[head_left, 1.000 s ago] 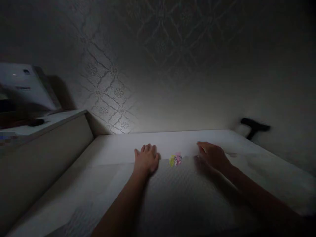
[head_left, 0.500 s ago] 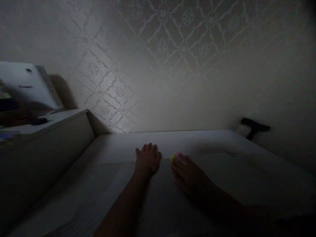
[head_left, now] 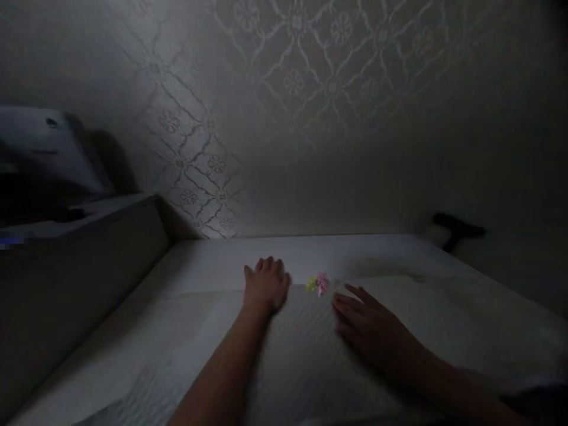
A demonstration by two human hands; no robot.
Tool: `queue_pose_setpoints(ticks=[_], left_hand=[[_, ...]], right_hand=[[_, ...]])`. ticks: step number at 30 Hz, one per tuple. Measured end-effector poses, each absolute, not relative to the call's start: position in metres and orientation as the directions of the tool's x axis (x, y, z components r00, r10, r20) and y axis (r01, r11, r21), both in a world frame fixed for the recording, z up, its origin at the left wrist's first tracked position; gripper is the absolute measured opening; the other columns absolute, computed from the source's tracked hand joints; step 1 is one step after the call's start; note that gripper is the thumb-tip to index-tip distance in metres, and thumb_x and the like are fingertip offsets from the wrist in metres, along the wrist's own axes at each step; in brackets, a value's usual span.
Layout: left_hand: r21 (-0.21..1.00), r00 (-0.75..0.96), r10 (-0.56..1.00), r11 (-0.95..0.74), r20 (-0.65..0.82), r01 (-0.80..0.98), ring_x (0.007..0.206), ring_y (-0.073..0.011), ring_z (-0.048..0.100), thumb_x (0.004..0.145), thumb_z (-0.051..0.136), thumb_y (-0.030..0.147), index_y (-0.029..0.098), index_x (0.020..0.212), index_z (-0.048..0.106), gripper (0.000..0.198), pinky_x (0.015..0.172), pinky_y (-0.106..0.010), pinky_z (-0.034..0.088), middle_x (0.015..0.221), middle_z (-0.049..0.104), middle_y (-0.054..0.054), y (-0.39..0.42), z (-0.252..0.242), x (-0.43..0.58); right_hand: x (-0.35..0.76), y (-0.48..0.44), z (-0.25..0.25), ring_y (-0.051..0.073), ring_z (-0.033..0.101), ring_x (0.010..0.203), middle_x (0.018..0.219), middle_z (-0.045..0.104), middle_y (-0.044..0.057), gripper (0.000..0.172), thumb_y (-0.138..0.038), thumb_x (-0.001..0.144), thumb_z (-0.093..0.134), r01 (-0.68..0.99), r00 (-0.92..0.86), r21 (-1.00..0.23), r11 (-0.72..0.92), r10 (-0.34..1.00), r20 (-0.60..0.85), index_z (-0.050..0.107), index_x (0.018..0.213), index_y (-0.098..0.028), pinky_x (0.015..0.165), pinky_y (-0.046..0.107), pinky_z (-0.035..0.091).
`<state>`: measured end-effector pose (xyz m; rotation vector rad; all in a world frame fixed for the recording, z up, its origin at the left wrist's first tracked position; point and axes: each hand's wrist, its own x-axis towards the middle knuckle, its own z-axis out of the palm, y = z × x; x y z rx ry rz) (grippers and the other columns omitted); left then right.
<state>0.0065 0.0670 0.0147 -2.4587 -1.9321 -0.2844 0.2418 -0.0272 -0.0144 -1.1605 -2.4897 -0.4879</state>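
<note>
My left hand [head_left: 266,283] lies palm down with its fingers spread, across the far edge of a pale textured sheet [head_left: 297,355] on the white surface. Just right of it, at that same edge, sit a small yellow piece [head_left: 311,284] and a small pink piece [head_left: 322,284], side by side and flower-like; the dim light hides their exact kind. My right hand [head_left: 361,316] is to the right of the pink piece, apart from it, fingers stretched out low over the sheet. Nothing shows in either hand.
A raised cabinet or ledge [head_left: 106,225] stands at the left, with a white box [head_left: 48,142] and dark items on it. A patterned wall [head_left: 288,148] rises behind the white surface [head_left: 275,245]. A black T-shaped object [head_left: 457,229] is at the far right.
My right hand has drawn back to the right, off the yellow and pink pieces, which now show fully. My left hand has stayed in place. The light on the wall has dimmed.
</note>
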Motion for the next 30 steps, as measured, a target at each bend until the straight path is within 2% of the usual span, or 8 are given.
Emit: queue_pose_setpoints(ticks=[8,13,17,21,24,26,28,30], left_hand=[[0.108,0.224,0.966,-0.238,0.125,0.965,0.144,-0.0327,0.038,0.101,0.029,0.04,0.02,0.141,0.05,0.049,0.113,-0.064,0.028,0.155,0.044,-0.015,0.068,0.014,0.005],[0.108,0.228,0.965,-0.242,0.131,0.964,0.144,-0.0327,0.038,0.101,0.029,0.041,0.022,0.141,0.049,0.049,0.113,-0.064,0.029,0.155,0.044,-0.015,0.07,0.012,0.003],[0.107,0.222,0.967,-0.236,0.123,0.966,0.144,-0.0315,0.037,0.101,0.029,0.041,0.024,0.142,0.048,0.048,0.113,-0.064,0.028,0.156,0.043,-0.014,0.071,0.012,0.002],[0.101,0.22,0.967,-0.233,0.129,0.967,0.144,-0.0313,0.038,0.101,0.029,0.041,0.024,0.141,0.049,0.048,0.114,-0.063,0.028,0.156,0.044,-0.013,0.071,0.011,0.002],[0.104,0.227,0.965,-0.241,0.13,0.965,0.143,-0.0317,0.039,0.101,0.028,0.042,0.023,0.141,0.049,0.049,0.113,-0.063,0.028,0.155,0.044,-0.014,0.07,0.012,0.002],[0.103,0.229,0.964,-0.243,0.132,0.964,0.143,-0.0317,0.039,0.101,0.028,0.041,0.022,0.14,0.05,0.049,0.113,-0.063,0.029,0.154,0.045,-0.015,0.069,0.013,0.002],[0.101,0.229,0.965,-0.243,0.129,0.965,0.143,-0.0313,0.039,0.101,0.028,0.041,0.022,0.14,0.05,0.048,0.113,-0.063,0.029,0.154,0.045,-0.014,0.069,0.014,0.002],[0.103,0.224,0.966,-0.238,0.126,0.966,0.144,-0.0306,0.038,0.101,0.028,0.041,0.023,0.14,0.05,0.048,0.114,-0.063,0.029,0.155,0.045,-0.014,0.069,0.013,0.003]], right_hand=[[0.306,0.024,-0.017,0.024,0.066,0.107,0.108,0.073,0.011,0.025,-0.019,0.097,0.046,0.893,-0.451,0.187,0.411,0.804,0.388,0.071,0.102,-0.017,0.11,0.048,0.041],[0.32,0.058,-0.009,0.024,0.067,0.099,0.096,0.073,0.013,0.032,-0.017,0.098,0.042,0.901,-0.39,0.316,0.298,0.874,0.288,0.072,0.088,-0.015,0.107,0.046,0.04],[0.327,0.071,-0.005,0.023,0.068,0.09,0.089,0.074,0.012,0.03,-0.011,0.094,0.044,0.905,-0.328,0.362,0.224,0.91,0.256,0.072,0.083,-0.016,0.105,0.045,0.039],[0.329,0.072,0.0,0.024,0.068,0.094,0.093,0.074,0.013,0.029,-0.01,0.093,0.046,0.9,-0.313,0.387,0.202,0.917,0.248,0.073,0.086,-0.016,0.108,0.047,0.036],[0.314,0.064,0.004,0.026,0.067,0.106,0.106,0.073,0.017,0.026,-0.011,0.093,0.048,0.907,-0.341,0.357,0.224,0.888,0.309,0.073,0.092,-0.013,0.112,0.048,0.035],[0.293,0.053,0.006,0.027,0.064,0.114,0.116,0.072,0.017,0.026,-0.013,0.094,0.048,0.92,-0.373,0.274,0.28,0.841,0.391,0.073,0.101,-0.013,0.112,0.048,0.038],[0.267,0.039,0.005,0.026,0.063,0.116,0.119,0.072,0.014,0.029,-0.014,0.095,0.047,0.894,-0.448,0.194,0.405,0.771,0.453,0.072,0.109,-0.016,0.111,0.047,0.042],[0.241,0.024,0.003,0.024,0.064,0.116,0.119,0.073,0.011,0.028,-0.016,0.095,0.048,0.796,-0.591,0.199,0.571,0.663,0.459,0.073,0.109,-0.018,0.112,0.048,0.041]])
